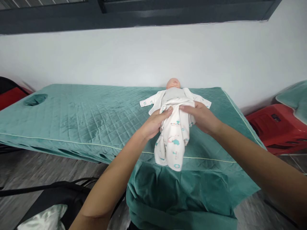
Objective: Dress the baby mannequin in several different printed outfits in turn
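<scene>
A baby doll (173,83) lies on its back on a green quilted massage table, its head toward the wall. It wears an open white printed jacket (157,99) with the sleeves spread to both sides, over a plain light top (174,93). White printed baby pants (174,140) cover its lower body, and their legs hang over the table's near edge. My left hand (157,122) grips the waist of the pants on the left, thumb on top. On the right side my right hand (200,115) pinches the same waist. The doll's legs are hidden by the cloth.
The massage table (91,118) runs far to the left, with a face hole (35,99) at that end. A red plastic stool or bin (279,126) stands at the right. A black chair (59,198) holding a pale cloth (45,218) is at lower left.
</scene>
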